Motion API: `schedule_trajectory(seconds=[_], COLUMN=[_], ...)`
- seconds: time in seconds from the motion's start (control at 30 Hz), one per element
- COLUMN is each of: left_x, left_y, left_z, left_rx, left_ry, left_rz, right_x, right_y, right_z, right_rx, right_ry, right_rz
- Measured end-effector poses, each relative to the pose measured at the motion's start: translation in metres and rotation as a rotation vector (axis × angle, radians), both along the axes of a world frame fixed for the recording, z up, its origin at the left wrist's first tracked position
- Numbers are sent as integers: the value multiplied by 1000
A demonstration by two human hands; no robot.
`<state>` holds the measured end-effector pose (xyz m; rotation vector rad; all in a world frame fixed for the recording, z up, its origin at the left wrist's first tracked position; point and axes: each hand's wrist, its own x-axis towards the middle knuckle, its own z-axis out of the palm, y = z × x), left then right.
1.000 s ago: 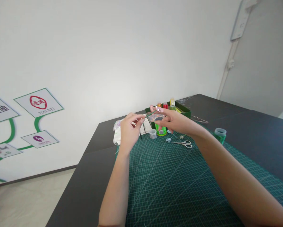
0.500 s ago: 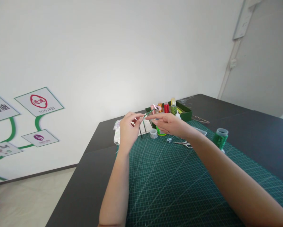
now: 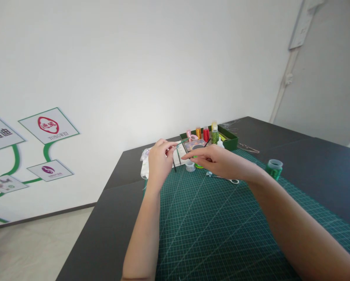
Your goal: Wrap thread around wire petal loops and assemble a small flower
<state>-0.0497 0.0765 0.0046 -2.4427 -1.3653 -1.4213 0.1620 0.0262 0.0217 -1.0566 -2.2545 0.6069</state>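
The left hand (image 3: 159, 162), fingers pinched together, holds a slender green rod (image 3: 183, 142) with a pale pink loop (image 3: 194, 137) toward two o'clock, while the right hand (image 3: 218, 160), at three o'clock, fingers half-extended, grip indeterminable, apparently assists mid-air shaping, the next move calling for steady support.

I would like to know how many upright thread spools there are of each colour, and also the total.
Pink spool: 1
Orange spool: 1
Red spool: 1
Pale yellow spool: 1
Green spools: 2
Total: 6
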Motion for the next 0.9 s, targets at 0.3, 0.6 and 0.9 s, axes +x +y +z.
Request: schedule_trajectory(seconds=[0.3, 0.6, 0.9], left_x=[2, 4, 7], left_y=[0, -2, -9], left_z=[-3, -3, 3], left_rx=[-38, -91, -145], left_ry=[120, 193, 269], left_rz=[-21, -84, -177], right_x=[11, 18, 29], right_y=[-15, -16, -17], right_z=[10, 9, 15], right_rx=[-21, -20, 48], right_ry=[-60, -45, 60], right_rz=[139, 167, 173])
